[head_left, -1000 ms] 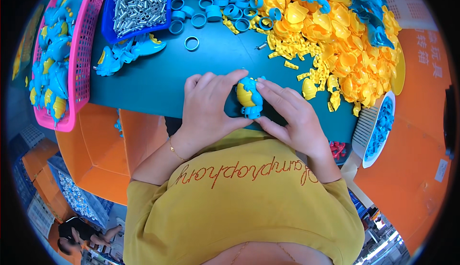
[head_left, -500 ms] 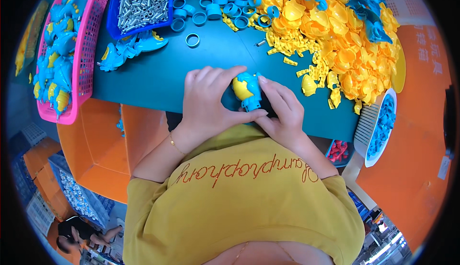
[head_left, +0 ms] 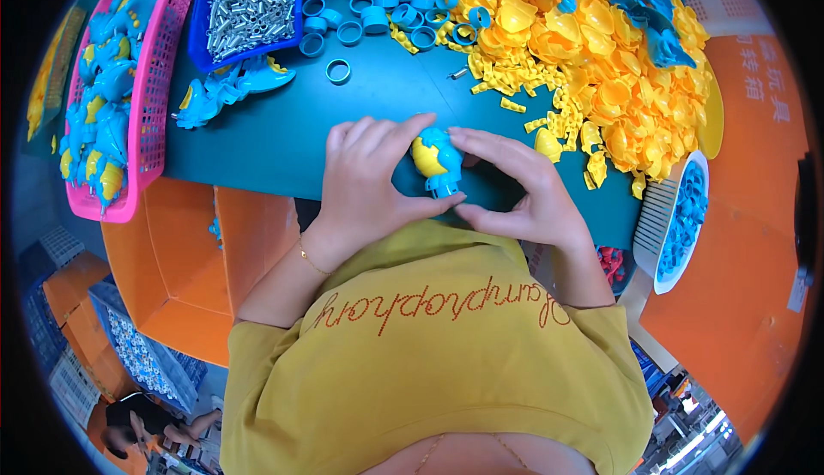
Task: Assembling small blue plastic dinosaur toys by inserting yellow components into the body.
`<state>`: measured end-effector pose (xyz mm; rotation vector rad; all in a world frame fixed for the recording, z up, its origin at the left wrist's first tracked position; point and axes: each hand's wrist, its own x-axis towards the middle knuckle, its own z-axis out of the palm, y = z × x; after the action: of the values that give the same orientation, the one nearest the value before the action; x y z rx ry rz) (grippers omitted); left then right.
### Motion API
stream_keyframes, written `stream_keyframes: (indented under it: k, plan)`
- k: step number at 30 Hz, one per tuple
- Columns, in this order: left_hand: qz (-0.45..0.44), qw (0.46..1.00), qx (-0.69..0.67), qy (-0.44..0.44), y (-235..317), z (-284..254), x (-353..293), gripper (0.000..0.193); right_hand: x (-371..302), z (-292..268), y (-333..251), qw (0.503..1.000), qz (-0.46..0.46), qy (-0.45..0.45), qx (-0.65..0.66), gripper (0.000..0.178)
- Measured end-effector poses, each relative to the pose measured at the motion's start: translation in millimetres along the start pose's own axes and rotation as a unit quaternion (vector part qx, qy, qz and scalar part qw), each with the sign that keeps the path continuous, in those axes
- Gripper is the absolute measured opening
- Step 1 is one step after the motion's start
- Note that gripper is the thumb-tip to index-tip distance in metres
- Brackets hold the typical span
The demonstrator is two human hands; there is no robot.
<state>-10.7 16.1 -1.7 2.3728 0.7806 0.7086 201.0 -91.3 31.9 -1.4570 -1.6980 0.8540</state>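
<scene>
Observed at the bench: the blue-and-yellow piece (head_left: 439, 156) is in the hands at the near edge of the green table (head_left: 386, 102), between the left and right hands. The left hand (head_left: 365, 175) pinches it between thumb and index finger, the other fingers bunched behind. The right hand (head_left: 536, 187) has index finger and thumb spread apart, the fingertip at the piece's far right side; whether it presses cannot be told.

Progress: yellow and blue parts sit joined on the held piece; I judge it part-built. No metal tip shows on it, whereas one shows at the near end of the similar pieces (head_left: 103, 132) in the pink basket (head_left: 150, 123), far left. Plenty of stock remains loose, so the batch appears well short of done.

Surface: a blue tray (head_left: 201, 39) of metal pins (head_left: 253, 7) stands far left, with blue-and-yellow parts (head_left: 225, 99) just nearer. Blue rings (head_left: 373, 18) lie at the far middle. Yellow shells (head_left: 601, 72) are heaped far right, small yellow strips (head_left: 515, 76) beside them. A white container (head_left: 648, 213) of small blue parts (head_left: 684, 217) is at the right edge.

Room: an orange box (head_left: 172, 260) stands near left; beyond, a blue crate (head_left: 142, 355) and a person in dark clothing (head_left: 137, 415).
</scene>
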Motion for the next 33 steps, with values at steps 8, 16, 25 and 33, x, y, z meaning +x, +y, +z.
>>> stream_keyframes:
  k: [8, 16, 25, 33]
  plan:
    - [0.012, 0.999, -0.030, -0.036, -5.6, -2.7, 1.4, 0.083, 2.0, -6.4, 0.6, 0.984, -0.056, -0.037, -0.163, 0.071]
    - [0.012, 0.999, -0.042, -0.030, -7.8, -2.9, -0.7, 0.085, 7.6, -7.8, -15.5, 0.954, -0.092, -0.063, -0.279, 0.072]
    - [0.012, 0.999, -0.039, 0.007, -7.0, 2.3, -2.8, 0.088, 8.1, -11.4, -16.6, 0.964, -0.070, -0.068, -0.249, 0.074]
    - [0.022, 0.999, -0.032, -0.007, -9.3, 2.7, -3.7, 0.087, 1.5, 0.5, -24.3, 0.937, -0.083, -0.074, -0.331, 0.072]
